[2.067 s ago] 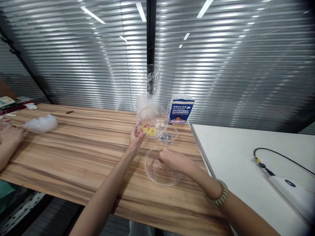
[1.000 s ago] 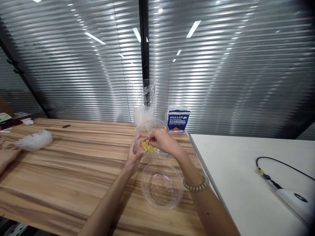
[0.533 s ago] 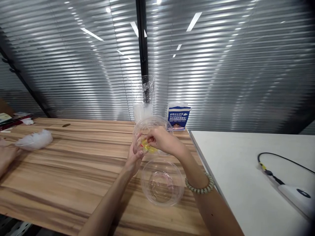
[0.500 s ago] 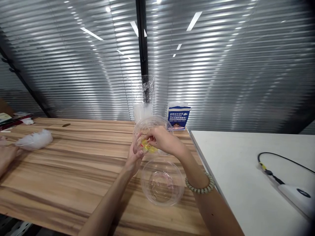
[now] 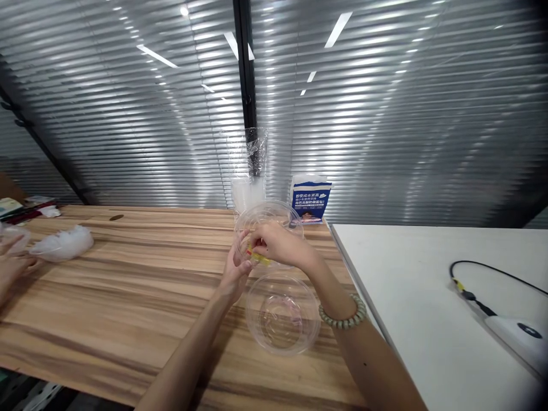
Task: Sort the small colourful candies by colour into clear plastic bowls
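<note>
My left hand [image 5: 235, 268] is closed around the left side of a clear round plastic bowl [image 5: 295, 220], thumb at the near side. My right hand [image 5: 278, 242] reaches into this bowl with its fingers pinched on a small yellow plastic packet [image 5: 262, 261] with a bit of red. The fingers hide part of the packet, so its contents cannot be made out. Nearer to me, a second clear round bowl [image 5: 253, 334] stands on the wooden table [image 5: 162, 319], with something faintly pinkish at its bottom.
Behind the bowls stand a clear bag of white items [image 5: 248, 197] and a blue printed packet [image 5: 310, 202]. At left, another person's hand [image 5: 15, 262] is beside a whitish translucent bundle [image 5: 64, 244]. A white table [image 5: 398, 297] at right carries a white device [image 5: 516, 339] with a black cable.
My right hand has shifted slightly left and down over the yellow packet, covering more of it. The other person's hand at left now has a translucent thing by it.
</note>
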`<state>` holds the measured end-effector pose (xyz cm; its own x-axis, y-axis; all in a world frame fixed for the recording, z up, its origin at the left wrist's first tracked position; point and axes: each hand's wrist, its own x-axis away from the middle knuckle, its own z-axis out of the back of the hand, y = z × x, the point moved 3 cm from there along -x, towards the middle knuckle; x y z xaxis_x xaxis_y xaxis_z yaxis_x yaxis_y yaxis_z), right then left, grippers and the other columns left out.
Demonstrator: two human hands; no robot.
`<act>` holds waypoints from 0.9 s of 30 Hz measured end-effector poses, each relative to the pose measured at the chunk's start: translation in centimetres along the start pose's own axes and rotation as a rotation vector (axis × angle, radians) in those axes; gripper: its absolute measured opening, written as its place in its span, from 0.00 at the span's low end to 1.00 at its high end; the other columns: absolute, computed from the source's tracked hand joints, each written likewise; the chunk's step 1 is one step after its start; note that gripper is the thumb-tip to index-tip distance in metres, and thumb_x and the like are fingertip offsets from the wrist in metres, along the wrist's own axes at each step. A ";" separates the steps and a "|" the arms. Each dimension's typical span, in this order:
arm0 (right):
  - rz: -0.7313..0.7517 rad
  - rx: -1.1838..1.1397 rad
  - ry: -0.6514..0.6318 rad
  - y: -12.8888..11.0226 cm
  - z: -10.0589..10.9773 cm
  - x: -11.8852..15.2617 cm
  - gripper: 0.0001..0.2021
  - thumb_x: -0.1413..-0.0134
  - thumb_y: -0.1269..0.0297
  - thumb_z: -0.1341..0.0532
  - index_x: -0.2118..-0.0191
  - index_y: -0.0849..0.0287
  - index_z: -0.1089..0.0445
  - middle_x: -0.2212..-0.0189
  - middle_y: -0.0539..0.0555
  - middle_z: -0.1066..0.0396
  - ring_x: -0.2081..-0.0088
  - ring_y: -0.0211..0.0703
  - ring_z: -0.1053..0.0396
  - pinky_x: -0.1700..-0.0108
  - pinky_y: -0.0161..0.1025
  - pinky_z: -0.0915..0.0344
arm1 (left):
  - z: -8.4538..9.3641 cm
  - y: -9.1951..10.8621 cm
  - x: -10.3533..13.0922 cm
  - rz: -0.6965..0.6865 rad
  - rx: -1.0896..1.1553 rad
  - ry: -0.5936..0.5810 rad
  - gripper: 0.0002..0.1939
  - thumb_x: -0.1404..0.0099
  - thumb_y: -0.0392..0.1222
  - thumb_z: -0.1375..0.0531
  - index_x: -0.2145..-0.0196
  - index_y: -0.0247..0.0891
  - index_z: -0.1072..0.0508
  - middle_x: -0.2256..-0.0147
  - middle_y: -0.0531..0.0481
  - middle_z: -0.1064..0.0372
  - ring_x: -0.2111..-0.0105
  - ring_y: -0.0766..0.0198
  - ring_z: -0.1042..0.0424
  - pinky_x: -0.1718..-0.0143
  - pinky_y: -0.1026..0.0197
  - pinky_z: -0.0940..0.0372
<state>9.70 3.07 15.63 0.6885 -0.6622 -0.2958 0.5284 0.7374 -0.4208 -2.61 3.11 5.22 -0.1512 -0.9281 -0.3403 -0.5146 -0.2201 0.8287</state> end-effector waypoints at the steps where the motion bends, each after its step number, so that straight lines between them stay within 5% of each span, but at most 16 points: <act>1: -0.005 0.006 0.018 0.0 0.1 0.0 0.11 0.49 0.81 0.43 0.66 0.64 0.24 0.71 0.53 0.27 0.70 0.36 0.36 0.67 0.33 0.43 | 0.0 0.0 0.0 0.001 0.000 0.001 0.44 0.57 0.52 0.28 0.44 0.45 0.36 0.45 0.44 0.35 0.46 0.52 0.35 0.52 0.60 0.35; 5: -0.029 -0.041 0.112 -0.4 1.2 0.6 0.08 0.47 0.78 0.43 0.68 0.65 0.27 0.71 0.54 0.27 0.69 0.38 0.34 0.68 0.34 0.41 | -0.1 0.0 0.0 -0.004 -0.003 0.015 0.42 0.57 0.51 0.28 0.44 0.44 0.35 0.43 0.43 0.36 0.43 0.50 0.37 0.50 0.59 0.36; 12: -0.022 -0.563 0.218 -0.9 3.4 1.7 0.05 0.48 0.67 0.38 0.67 0.63 0.27 0.70 0.54 0.25 0.70 0.41 0.27 0.68 0.36 0.31 | 0.6 -0.2 -0.3 -0.008 0.025 0.077 0.42 0.56 0.51 0.28 0.44 0.44 0.36 0.44 0.43 0.35 0.44 0.51 0.35 0.50 0.57 0.35; 22: -0.037 -0.405 0.251 -0.7 5.0 3.2 0.07 0.51 0.66 0.36 0.66 0.63 0.25 0.72 0.53 0.24 0.72 0.38 0.28 0.71 0.32 0.34 | 0.7 -0.1 -0.5 0.000 0.025 0.069 0.41 0.53 0.51 0.29 0.43 0.43 0.37 0.44 0.42 0.35 0.46 0.52 0.33 0.49 0.56 0.36; 27: -0.010 -0.174 0.096 -1.9 5.1 3.8 0.06 0.53 0.75 0.39 0.69 0.62 0.24 0.74 0.51 0.25 0.72 0.36 0.29 0.70 0.31 0.38 | 0.9 -0.4 -0.5 0.003 0.047 0.092 0.40 0.52 0.49 0.29 0.43 0.44 0.37 0.48 0.45 0.31 0.50 0.56 0.30 0.51 0.59 0.35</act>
<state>13.87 -0.15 19.68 0.6290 -0.6849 -0.3678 0.4349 0.7022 -0.5638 -3.14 3.95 4.68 -0.0752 -0.9528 -0.2940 -0.5533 -0.2054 0.8073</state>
